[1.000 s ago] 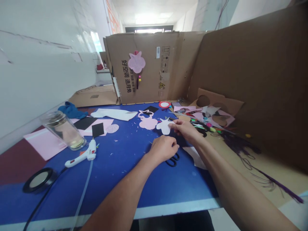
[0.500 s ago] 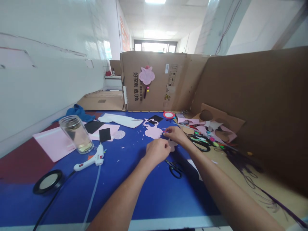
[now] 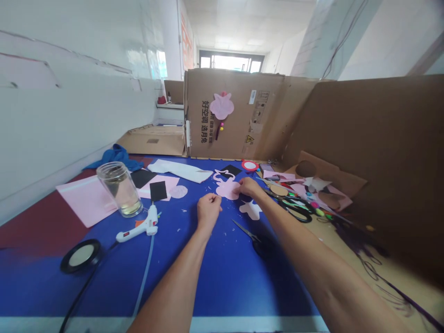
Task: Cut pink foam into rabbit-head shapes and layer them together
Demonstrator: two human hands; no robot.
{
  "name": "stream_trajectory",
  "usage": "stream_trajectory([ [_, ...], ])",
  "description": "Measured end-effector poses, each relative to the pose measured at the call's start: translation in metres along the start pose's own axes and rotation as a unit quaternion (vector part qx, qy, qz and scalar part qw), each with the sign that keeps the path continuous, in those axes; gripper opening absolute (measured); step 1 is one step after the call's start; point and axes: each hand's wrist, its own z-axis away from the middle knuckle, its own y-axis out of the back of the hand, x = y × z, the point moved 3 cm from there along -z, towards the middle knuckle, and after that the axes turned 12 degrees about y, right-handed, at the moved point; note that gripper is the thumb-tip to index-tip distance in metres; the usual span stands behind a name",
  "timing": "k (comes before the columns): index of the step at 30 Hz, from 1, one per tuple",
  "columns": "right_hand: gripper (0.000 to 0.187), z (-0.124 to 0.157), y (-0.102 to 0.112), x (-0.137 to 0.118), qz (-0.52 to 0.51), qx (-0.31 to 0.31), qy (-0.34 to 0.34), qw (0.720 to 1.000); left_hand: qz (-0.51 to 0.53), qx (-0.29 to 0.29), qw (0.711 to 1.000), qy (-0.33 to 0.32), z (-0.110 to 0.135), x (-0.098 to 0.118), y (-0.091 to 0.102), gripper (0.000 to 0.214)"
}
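My right hand (image 3: 250, 187) is closed, fingertips pinched at the right edge of a pink paper cutout (image 3: 227, 190) with a scalloped outline. My left hand (image 3: 209, 210) is to the left and nearer me, its fingers curled together; anything inside them is hidden. Beyond the cutout is a thin pink paper outline (image 3: 224, 175), close to a black square (image 3: 231, 171). A pale paper cutout (image 3: 250, 210) lies below my right wrist. Nearer me, dark-handled scissors (image 3: 255, 237) rest on the blue table top, their handles in shadow.
At left are a glass jar (image 3: 122, 192) with liquid, a white glue gun (image 3: 140, 227) with its cord, and black tape (image 3: 81, 255). Scraps and large scissors (image 3: 294, 209) crowd the right. Cardboard walls (image 3: 270, 125) stand behind and at right; a pink cutout (image 3: 222, 107) hangs there.
My left hand has moved left, away from the pale cutout, which now shows more fully on the table. My right hand stays by the pink cutout. The view has shifted slightly.
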Motion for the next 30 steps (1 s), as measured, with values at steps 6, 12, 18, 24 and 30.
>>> stream_trajectory([
  [6, 0.009, 0.021, 0.015, -0.028, -0.051, 0.055, 0.045, 0.996, 0.054, 0.019, 0.998, 0.003, -0.005, -0.003, 0.000, 0.021],
  [12, 0.018, 0.083, 0.046, -0.072, -0.117, 0.138, 0.169, 0.969, 0.214, 0.077, 0.972, 0.052, -0.010, -0.002, 0.011, 0.020],
  [18, 0.044, 0.117, 0.034, -0.055, -0.375, 0.108, 0.061, 0.919, 0.326, 0.007, 0.942, 0.079, -0.007, 0.005, 0.014, 0.044],
  [24, 0.049, 0.122, 0.017, -0.040, -0.428, 0.089, 0.017, 0.899, 0.333, -0.179, 0.919, 0.110, 0.003, 0.009, 0.002, 0.051],
  [30, 0.046, 0.120, 0.013, -0.034, -0.444, 0.079, 0.016, 0.893, 0.283, -0.225, 0.923, 0.133, 0.007, 0.005, -0.003, 0.039],
])
